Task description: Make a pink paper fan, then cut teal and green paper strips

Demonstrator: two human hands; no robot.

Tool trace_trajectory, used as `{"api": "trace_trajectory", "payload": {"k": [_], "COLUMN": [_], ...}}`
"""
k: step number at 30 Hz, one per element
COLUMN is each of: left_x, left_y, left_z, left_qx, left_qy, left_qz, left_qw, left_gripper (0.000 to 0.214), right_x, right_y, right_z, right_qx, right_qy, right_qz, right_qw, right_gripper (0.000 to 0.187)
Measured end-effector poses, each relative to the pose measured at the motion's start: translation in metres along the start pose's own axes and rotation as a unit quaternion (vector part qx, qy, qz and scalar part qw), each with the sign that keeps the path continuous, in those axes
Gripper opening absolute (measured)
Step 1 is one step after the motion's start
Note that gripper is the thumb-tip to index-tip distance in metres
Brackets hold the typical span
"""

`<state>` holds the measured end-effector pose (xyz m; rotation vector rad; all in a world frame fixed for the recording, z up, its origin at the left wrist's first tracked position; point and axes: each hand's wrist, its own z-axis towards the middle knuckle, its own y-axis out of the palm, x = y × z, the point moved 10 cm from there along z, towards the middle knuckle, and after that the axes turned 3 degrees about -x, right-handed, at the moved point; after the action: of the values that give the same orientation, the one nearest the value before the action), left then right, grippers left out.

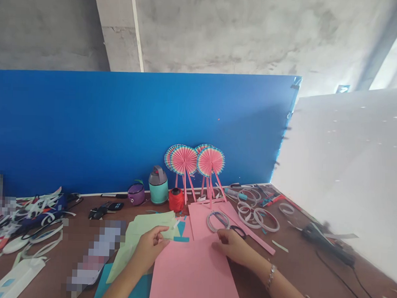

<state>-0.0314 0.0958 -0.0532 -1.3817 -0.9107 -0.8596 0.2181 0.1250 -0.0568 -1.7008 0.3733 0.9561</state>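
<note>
Blue panel (121, 133) stands behind the brown table (289, 256). Pink-and-teal paper fans (184, 160) stand upright against it, beside a red thread spool (176, 199). My left hand (148, 247) curls over the edge of the pale green card (143, 234), but from this angle I cannot tell pinch from mere contact. My right hand (234, 248) is half open over the pink card (194, 275), gripping nothing that I can make out, just beside the black-handled scissors (237, 231) and white paper rings (218, 221). Teal cut pieces (181, 231) lie between my hands.
</note>
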Motion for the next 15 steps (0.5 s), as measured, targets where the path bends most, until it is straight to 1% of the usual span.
{"api": "trace_trajectory", "payload": {"k": [3, 6, 8, 12, 15], "left_x": [0.003, 0.004, 0.005, 0.003, 0.003], "left_y": [0.0, 0.003, 0.005, 0.006, 0.007], "left_z": [-0.001, -0.002, -0.002, -0.003, -0.003], "left_qx": [-0.005, -0.02, -0.028, -0.028, -0.03], "left_qy": [0.004, 0.001, 0.004, 0.013, 0.017], "left_qz": [0.011, 0.025, 0.047, 0.11, 0.151], "left_qw": [1.0, 0.999, 0.998, 0.993, 0.988], "left_gripper": [0.044, 0.046, 0.044, 0.041, 0.038], "right_x": [0.006, 0.011, 0.009, -0.002, -0.007], "right_y": [0.001, 0.004, 0.004, 0.0, 0.002], "right_z": [0.001, 0.002, 0.002, 0.002, -0.001], "right_qx": [0.005, -0.002, 0.002, 0.018, 0.004], "right_qy": [0.022, 0.024, 0.014, -0.026, -0.039], "right_qz": [0.001, 0.011, 0.001, -0.054, -0.07], "right_qw": [1.0, 1.0, 1.0, 0.998, 0.997], "right_gripper": [0.025, 0.024, 0.022, 0.021, 0.021]}}
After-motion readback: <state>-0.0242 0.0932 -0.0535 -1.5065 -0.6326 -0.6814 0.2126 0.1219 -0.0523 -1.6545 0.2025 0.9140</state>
